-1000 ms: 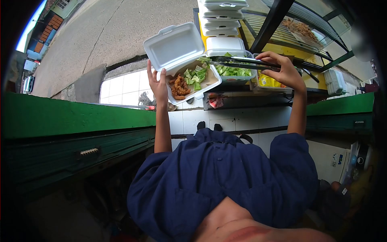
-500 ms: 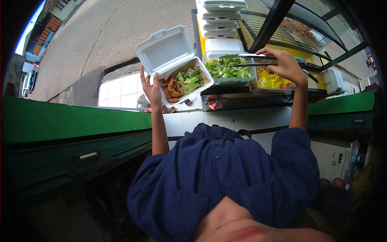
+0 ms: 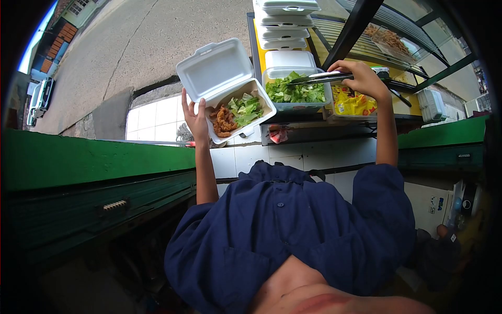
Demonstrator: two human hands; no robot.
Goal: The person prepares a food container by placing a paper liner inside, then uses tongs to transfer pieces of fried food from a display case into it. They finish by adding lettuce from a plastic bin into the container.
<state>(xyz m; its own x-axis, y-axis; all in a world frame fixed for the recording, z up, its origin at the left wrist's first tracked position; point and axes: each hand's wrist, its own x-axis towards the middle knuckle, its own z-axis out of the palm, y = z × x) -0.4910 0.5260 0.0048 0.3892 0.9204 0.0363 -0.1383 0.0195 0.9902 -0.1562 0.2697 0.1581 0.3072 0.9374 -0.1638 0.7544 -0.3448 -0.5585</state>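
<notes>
My left hand (image 3: 196,120) grips the left side of a white foam takeout box (image 3: 265,116), its lid (image 3: 215,65) tipped back. Inside the box, on brown paper, lie fried chicken pieces (image 3: 224,121) and chopped lettuce (image 3: 246,109). My right hand (image 3: 364,79) is closed around black-and-silver tongs (image 3: 327,77). The tips of the tongs, pressed close together, reach into the lettuce (image 3: 294,92) of a clear plastic tub (image 3: 300,107), just right of the foam box.
Closed foam boxes (image 3: 285,34) stand in a row behind the tub. Yellow packets (image 3: 353,103) fill a container to its right. A dark frame post (image 3: 353,34) rises behind my right hand. Fried food (image 3: 389,39) sits in the glass case. A green ledge (image 3: 94,154) runs along the left.
The tongs' arms have come together in the tub, pinching at the lettuce. My right hand has shifted slightly left. The foam box stays in my left hand, nearly unmoved.
</notes>
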